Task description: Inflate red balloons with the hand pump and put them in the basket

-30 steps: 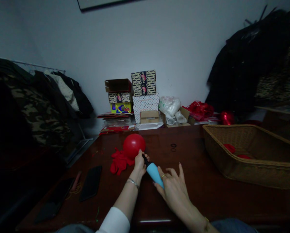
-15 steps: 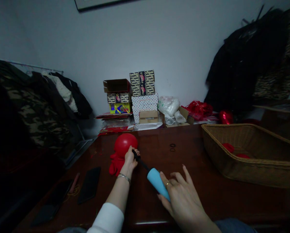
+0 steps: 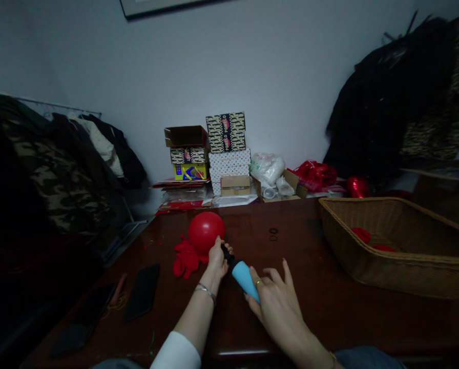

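My left hand (image 3: 217, 258) is closed around the black nozzle end of a hand balloon pump, with the neck of a partly inflated red balloon (image 3: 206, 231) at its fingers. The pump's light blue barrel (image 3: 245, 281) points down toward me. My right hand (image 3: 279, 307) holds that barrel near its lower end between thumb and index finger, its other fingers spread. Just left of the inflated balloon lies a heap of limp red balloons (image 3: 185, 258) on the table. The balloon's neck is hidden by my left hand.
A wicker basket (image 3: 406, 274) with a few red pieces stands at the right. Two small dark rings (image 3: 273, 234) lie mid-table. Dark flat phone-like objects (image 3: 142, 292) rest at the left. Stacked boxes (image 3: 229, 164) and plastic bags (image 3: 268, 168) line the wall.
The black shaft between my hands has shortened as the blue barrel slid toward the nozzle. My left hand and the red balloon have shifted right; the balloon uncovers more of the limp heap.
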### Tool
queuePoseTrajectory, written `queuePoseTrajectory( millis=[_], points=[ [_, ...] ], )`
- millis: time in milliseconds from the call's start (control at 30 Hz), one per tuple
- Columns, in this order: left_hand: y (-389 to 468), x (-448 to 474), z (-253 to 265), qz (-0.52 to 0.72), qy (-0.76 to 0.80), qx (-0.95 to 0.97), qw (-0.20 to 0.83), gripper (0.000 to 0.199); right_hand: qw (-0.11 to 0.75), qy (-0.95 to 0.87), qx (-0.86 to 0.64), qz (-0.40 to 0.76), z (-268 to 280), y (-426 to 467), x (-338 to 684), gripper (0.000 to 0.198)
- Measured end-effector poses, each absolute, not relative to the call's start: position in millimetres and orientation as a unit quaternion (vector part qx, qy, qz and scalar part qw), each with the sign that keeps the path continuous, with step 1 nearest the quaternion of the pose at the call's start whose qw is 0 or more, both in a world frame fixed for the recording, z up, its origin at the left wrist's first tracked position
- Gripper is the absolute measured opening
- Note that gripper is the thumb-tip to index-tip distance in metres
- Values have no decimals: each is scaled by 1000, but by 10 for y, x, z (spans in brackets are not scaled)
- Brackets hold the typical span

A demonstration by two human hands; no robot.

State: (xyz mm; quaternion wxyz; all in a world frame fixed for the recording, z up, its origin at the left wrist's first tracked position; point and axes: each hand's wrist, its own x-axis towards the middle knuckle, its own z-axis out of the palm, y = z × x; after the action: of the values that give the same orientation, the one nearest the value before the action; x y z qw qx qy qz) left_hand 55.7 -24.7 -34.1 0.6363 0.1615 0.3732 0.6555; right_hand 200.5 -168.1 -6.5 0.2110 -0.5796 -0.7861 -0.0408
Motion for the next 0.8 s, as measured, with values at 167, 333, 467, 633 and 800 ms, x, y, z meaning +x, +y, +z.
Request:
queuePoseTrajectory(
  millis=[167,333,467,633,800],
  points=[
    [-252,590,-362,674,379,181,608,25,233,-781,-578,-40,-152,-1616,1962,50],
    [-178,473,-340,675,370,177,614,24,227,-792,-566,-34,-122,-1640,1954,52],
    [-100,321,-301,679,370,165,612,25,211,-796,-566,-29,-53,-1721,1987,53],
    [-36,155,-206,686,363,152,612,27,204,-799,-564,-35,15,-1802,2008,55],
    [-60,191,-202,688,361,146,612,26,209,-793,-571,-44,21,-1799,2016,51]
  ],
)
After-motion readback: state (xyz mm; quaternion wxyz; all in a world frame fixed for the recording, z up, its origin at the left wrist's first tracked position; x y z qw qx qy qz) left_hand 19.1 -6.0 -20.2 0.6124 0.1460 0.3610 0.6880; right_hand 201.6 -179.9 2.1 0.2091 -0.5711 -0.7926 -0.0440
